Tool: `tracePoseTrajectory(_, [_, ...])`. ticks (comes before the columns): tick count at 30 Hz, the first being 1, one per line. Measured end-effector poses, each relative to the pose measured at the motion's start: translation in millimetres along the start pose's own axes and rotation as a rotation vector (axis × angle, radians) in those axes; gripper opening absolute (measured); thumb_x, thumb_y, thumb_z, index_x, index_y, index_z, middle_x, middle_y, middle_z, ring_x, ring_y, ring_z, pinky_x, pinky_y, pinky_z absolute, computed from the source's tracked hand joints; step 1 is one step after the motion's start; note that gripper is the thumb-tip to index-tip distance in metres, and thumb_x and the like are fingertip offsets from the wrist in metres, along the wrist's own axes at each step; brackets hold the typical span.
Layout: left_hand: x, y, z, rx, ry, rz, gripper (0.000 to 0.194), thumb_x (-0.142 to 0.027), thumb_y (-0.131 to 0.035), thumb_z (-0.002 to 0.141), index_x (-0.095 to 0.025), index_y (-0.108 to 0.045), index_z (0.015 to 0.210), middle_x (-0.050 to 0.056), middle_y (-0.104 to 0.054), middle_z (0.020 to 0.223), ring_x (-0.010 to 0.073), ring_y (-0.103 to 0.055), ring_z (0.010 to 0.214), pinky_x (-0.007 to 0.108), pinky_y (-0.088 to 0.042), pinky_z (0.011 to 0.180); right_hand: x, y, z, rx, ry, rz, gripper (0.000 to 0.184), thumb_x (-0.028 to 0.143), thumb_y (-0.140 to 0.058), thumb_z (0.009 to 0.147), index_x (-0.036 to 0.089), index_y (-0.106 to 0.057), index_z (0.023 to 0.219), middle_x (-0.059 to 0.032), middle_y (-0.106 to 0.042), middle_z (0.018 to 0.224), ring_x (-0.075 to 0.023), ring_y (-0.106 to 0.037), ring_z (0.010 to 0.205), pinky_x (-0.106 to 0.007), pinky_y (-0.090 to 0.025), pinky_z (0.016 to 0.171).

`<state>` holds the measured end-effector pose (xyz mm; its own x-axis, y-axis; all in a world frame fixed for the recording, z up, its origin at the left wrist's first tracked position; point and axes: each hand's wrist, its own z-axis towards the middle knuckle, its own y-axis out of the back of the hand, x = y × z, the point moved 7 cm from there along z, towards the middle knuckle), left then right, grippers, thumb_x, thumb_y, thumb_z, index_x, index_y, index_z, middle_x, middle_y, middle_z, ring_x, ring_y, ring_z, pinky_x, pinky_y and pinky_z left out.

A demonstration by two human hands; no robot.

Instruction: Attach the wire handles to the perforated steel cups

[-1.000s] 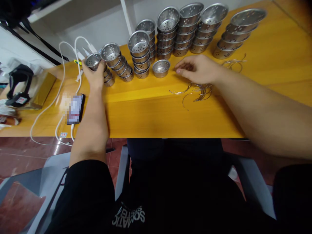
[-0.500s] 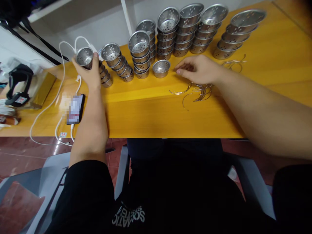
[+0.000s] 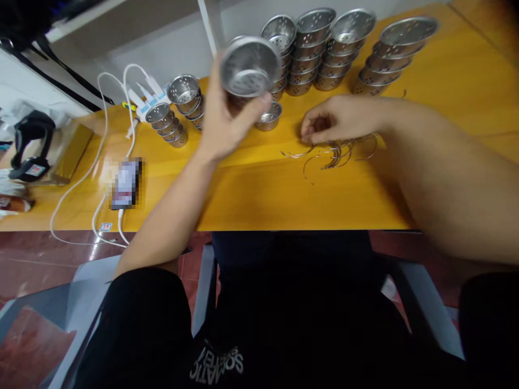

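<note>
Across the tabletop (image 3: 292,202), much of the stacking is judged to be done. Along the wall side, four tall stacks of perforated steel cups (image 3: 302,64) are lined up toward the right, each leaning slightly or fanned. Toward the left, a shorter stack (image 3: 184,94) is partly hidden by the left hand (image 3: 223,132), and a smaller stack (image 3: 172,129) is seen whole near the power strip (image 3: 152,102). The held steel cup (image 3: 251,62) is clamped between the thumb and fingers of the left hand, raised and tilted, so it is not yet set down. The right hand (image 3: 344,119) is kept well apart from the left, its fingers curled over the wires; whether anything is gripped there cannot be told. A small lone cup (image 3: 269,120) is left upright and unstacked on the tabletop. The curved thin wires (image 3: 335,156) are left loose in a tangle, unfitted to any cup.
</note>
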<state>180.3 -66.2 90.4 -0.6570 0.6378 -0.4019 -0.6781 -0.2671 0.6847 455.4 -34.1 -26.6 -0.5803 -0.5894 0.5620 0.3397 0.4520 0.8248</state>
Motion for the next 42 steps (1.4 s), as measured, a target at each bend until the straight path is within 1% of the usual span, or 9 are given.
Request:
tracePoseTrajectory(3, [-12, -40.8, -9, 0.051, -0.119, -0.072, 0.094, -0.081, -0.061, 0.084, -0.030, -0.030, 0.156, 0.003, -0.051, 0.146, 0.0282, -0.033, 0.159, 0.048, -0.024, 0.138, 13, -9, -2, 0.126, -0.028, -0.038, 0.059, 0.067, -0.071, 0.090, 0.023, -0.070, 0.128, -0.0045, -0.072, 0.102, -0.0164, -0.063, 0.082, -0.033, -0.050, 0.077])
tracePoseTrajectory(7, [-10, -105.9, -19, 0.164, -0.220, -0.214, 0.093, -0.080, -0.056, 0.088, -0.028, -0.024, 0.159, 0.008, -0.053, 0.145, 0.0268, -0.046, 0.152, 0.048, -0.036, 0.130, 20, -15, -2, 0.149, -0.032, -0.122, 0.054, 0.067, -0.068, 0.092, 0.025, -0.071, 0.126, -0.0032, -0.072, 0.101, -0.0164, -0.063, 0.082, -0.033, -0.048, 0.079])
tracePoseTrajectory(10, [-1, -131.3, -20, 0.154, -0.199, -0.356, 0.091, -0.079, -0.048, 0.092, -0.026, -0.018, 0.160, 0.011, -0.051, 0.146, 0.0236, -0.057, 0.141, 0.043, -0.048, 0.119, 14, -19, 0, 0.168, -0.004, -0.184, 0.045, 0.060, -0.066, 0.096, 0.026, -0.072, 0.124, -0.0031, -0.073, 0.104, -0.0161, -0.062, 0.082, -0.033, -0.046, 0.079])
tracePoseTrajectory(12, [4, -130.6, -20, 0.126, -0.183, -0.394, 0.092, -0.078, -0.058, 0.088, -0.028, -0.024, 0.157, 0.012, -0.050, 0.148, 0.0240, -0.058, 0.138, 0.043, -0.050, 0.116, 7, -23, 4, 0.174, -0.012, -0.226, 0.038, 0.054, -0.068, 0.095, 0.025, -0.074, 0.118, -0.0024, -0.073, 0.099, -0.0145, -0.059, 0.075, -0.032, -0.043, 0.074])
tracePoseTrajectory(16, [10, -111.4, -23, 0.041, -0.137, -0.404, 0.088, -0.076, -0.077, 0.074, -0.032, -0.044, 0.143, 0.008, -0.059, 0.133, 0.0246, -0.061, 0.129, 0.045, -0.053, 0.114, -12, -34, 18, 0.165, -0.050, -0.322, 0.037, 0.054, -0.073, 0.089, 0.025, -0.075, 0.111, -0.0024, -0.071, 0.090, -0.0134, -0.053, 0.070, -0.032, -0.035, 0.070])
tracePoseTrajectory(25, [9, -104.1, -24, 0.035, -0.115, -0.428, 0.085, -0.073, -0.076, 0.078, -0.026, -0.042, 0.140, 0.008, -0.059, 0.129, 0.0223, -0.063, 0.122, 0.043, -0.053, 0.111, -66, -41, 23, 0.180, -0.094, -0.363, 0.048, 0.064, -0.073, 0.086, 0.026, -0.073, 0.117, -0.0033, -0.072, 0.095, -0.0148, -0.054, 0.072, -0.032, -0.033, 0.071])
tracePoseTrajectory(29, [9, -105.7, -24, 0.040, -0.147, -0.411, 0.092, -0.073, -0.070, 0.084, -0.029, -0.027, 0.152, 0.010, -0.054, 0.139, 0.0233, -0.060, 0.131, 0.043, -0.052, 0.115, -78, -49, 23, 0.238, -0.129, -0.360, 0.053, 0.071, -0.073, 0.083, 0.023, -0.073, 0.107, -0.0043, -0.070, 0.086, -0.0160, -0.054, 0.071, -0.032, -0.032, 0.070])
tracePoseTrajectory(35, [16, -117.8, -25, 0.044, -0.242, -0.349, 0.088, -0.069, -0.047, 0.098, -0.033, -0.001, 0.163, 0.011, -0.037, 0.158, 0.0247, -0.046, 0.152, 0.044, -0.044, 0.126, -83, -56, 28, 0.249, -0.177, -0.499, 0.064, 0.080, -0.071, 0.078, 0.025, -0.073, 0.111, -0.0051, -0.068, 0.088, -0.0193, -0.054, 0.076, -0.034, -0.030, 0.074])
tracePoseTrajectory(42, [17, -120.2, -27, 0.067, -0.278, -0.308, 0.082, -0.065, -0.040, 0.102, -0.032, 0.004, 0.163, 0.012, -0.039, 0.155, 0.0220, -0.051, 0.147, 0.044, -0.048, 0.122, -71, -56, 33, 0.185, -0.167, -0.551, 0.065, 0.082, -0.068, 0.078, 0.024, -0.074, 0.108, -0.0069, -0.068, 0.090, -0.0210, -0.053, 0.080, -0.036, -0.028, 0.076])
